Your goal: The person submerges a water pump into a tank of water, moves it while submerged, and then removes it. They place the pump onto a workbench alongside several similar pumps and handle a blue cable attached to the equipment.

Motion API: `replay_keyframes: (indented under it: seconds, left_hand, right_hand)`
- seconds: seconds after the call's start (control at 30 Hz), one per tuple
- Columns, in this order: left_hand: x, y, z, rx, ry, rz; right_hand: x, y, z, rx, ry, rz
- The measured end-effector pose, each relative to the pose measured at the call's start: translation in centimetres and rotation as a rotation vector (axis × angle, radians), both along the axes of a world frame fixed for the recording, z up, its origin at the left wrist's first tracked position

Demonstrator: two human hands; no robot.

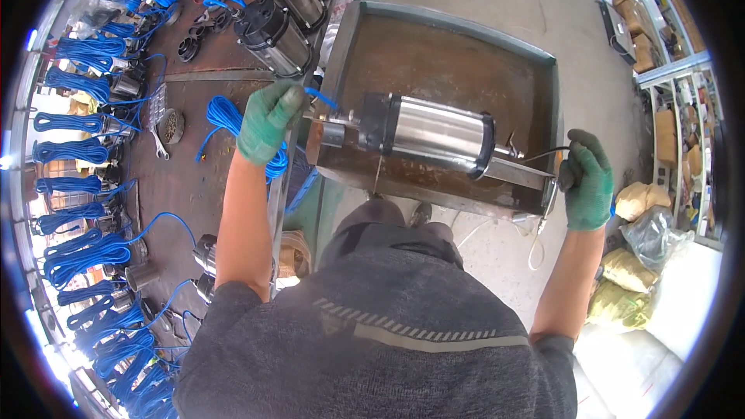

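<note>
A steel motor cylinder (pixel 438 133) with black end caps lies sideways on a metal bar across a rectangular metal tank (pixel 458 23). At its left end, my left hand (pixel 268 122), in a green glove, is closed on a short blue cable (pixel 320 98) that runs toward the motor. My right hand (pixel 587 186), also gloved in green, is curled at the tank's right near corner, beside a thin dark hose (pixel 547 153). What its fingers grip is hidden. A small metal fitting (pixel 511 146) stands at the motor's right end.
To the left, a brown workbench (pixel 194 202) bears a blue cable coil (pixel 225 114), a wrench (pixel 160 145) and several upright motors (pixel 273 37). Many blue coils (pixel 77 151) line its far left. Shelving (pixel 673 77) and plastic bags (pixel 656 237) are on the right.
</note>
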State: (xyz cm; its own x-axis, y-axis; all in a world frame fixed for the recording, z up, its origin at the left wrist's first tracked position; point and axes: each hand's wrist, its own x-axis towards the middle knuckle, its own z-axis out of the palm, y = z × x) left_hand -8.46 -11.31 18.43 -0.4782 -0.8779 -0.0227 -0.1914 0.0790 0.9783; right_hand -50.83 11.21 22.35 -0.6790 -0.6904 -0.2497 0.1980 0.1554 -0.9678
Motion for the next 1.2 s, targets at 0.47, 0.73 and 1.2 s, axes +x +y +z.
replay_keyframes:
  seconds: [0.47, 0.73, 1.2]
  left_hand:
    - [1.3, 7.0, -6.3, 0.166, -0.061, 0.152]
    - [3.2, 9.5, -7.9, 0.229, -0.112, 0.156]
    - [5.0, 14.1, -11.1, 0.11, -0.252, 0.373]
  right_hand:
    - [1.2, 4.1, -6.5, 0.091, -0.156, 0.084]
    - [2.8, 5.1, -5.8, 0.176, 0.088, 0.237]
    - [1.7, 17.3, -10.5, 0.534, -0.203, 0.487]
